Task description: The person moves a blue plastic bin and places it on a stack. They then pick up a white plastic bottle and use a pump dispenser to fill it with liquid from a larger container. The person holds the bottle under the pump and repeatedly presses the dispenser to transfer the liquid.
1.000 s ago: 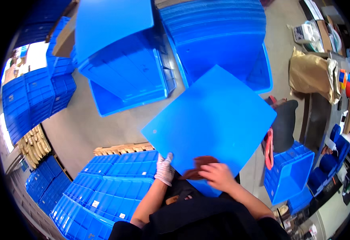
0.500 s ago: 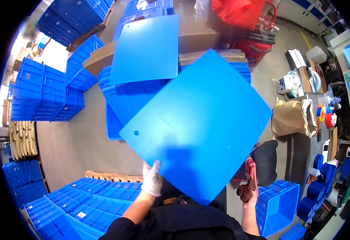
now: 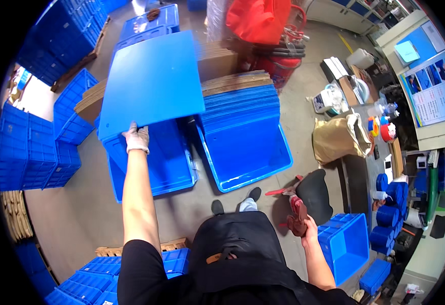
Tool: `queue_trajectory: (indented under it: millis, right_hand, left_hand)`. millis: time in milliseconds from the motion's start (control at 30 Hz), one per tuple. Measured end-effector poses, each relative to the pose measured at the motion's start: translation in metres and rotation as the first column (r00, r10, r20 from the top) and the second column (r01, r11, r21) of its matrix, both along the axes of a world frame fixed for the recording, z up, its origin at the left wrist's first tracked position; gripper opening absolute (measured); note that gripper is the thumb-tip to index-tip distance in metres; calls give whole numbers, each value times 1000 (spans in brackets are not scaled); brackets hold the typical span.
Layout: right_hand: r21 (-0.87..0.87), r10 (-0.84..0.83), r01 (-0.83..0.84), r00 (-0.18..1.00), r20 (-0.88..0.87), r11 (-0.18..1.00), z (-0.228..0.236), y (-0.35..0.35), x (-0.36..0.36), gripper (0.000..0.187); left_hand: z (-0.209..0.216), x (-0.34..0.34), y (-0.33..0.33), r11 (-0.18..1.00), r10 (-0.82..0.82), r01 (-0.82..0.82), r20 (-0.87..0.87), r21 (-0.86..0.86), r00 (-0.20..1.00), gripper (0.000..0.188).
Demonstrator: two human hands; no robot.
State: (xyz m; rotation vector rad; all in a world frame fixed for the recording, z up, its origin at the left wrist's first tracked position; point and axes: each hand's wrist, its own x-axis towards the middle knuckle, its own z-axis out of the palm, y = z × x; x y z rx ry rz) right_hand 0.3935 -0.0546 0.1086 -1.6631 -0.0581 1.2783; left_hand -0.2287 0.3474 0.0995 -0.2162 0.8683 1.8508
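My left hand (image 3: 138, 139), in a white glove, is closed on the near edge of a flat blue plastic sheet (image 3: 154, 76). That sheet lies over the left blue crate (image 3: 156, 168), covering its far part. My bare right hand (image 3: 310, 230) grips a crumpled dark red rag (image 3: 297, 219) off to the right. In the crate at centre, several blue sheets (image 3: 242, 109) lean in a row toward its far end, and the bare floor of that crate (image 3: 248, 157) shows in front of them.
A black stool seat (image 3: 316, 195) stands beside the rag. An empty blue crate (image 3: 345, 249) sits right of my right forearm. Stacked blue crates (image 3: 34, 145) line the left. A tan sack (image 3: 342, 137) leans against the workbench. Cardboard sheets (image 3: 220, 58) stand behind the crates.
My left hand has reached forward and left, carrying the blue sheet from in front of me to above the left crate. The view has shifted right; my right hand still holds the rag.
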Motion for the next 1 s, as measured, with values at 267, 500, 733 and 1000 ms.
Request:
queue_trajectory:
  millis: [267, 500, 733, 1000]
  right_hand:
    - [-217, 456, -403, 729, 510, 889, 14, 58, -35, 34]
    - [-173, 472, -552, 463, 751, 816, 27, 118, -33, 33]
    - [94, 411, -712, 502, 761, 696, -32, 272, -47, 37]
    - [-25, 444, -888, 204, 872, 458, -24, 312, -117, 67]
  left_hand:
    - [-49, 75, -174, 722, -647, 304, -449, -622, 617, 91]
    - [-94, 80, -447, -245, -962, 414, 167, -877, -215, 59]
    - [-66, 57, -483, 21, -930, 450, 148, -893, 337, 48]
    - [-29, 93, -434, 470, -842, 436, -243, -768, 481, 58]
